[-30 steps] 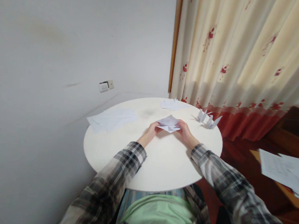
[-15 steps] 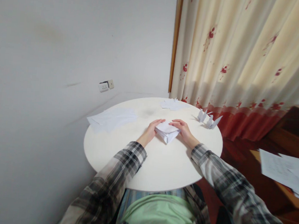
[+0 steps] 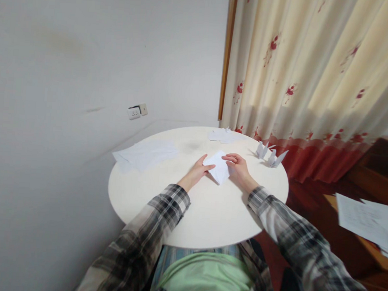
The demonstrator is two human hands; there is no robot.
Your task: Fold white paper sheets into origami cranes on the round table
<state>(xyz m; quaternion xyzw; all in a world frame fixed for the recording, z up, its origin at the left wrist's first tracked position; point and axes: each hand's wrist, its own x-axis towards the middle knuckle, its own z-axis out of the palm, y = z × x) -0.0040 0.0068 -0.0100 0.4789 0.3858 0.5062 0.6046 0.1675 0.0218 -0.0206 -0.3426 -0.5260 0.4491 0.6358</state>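
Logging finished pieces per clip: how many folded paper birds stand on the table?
2. One paper bird stands near the table's far right edge; the second bird is just right of it. The flat paper pile at the far edge may hide more.

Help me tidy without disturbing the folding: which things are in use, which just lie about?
In use: folded paper, left hand and right hand, both touching it.
Lying about: paper cranes, flat sheets, small paper pile, desk papers.
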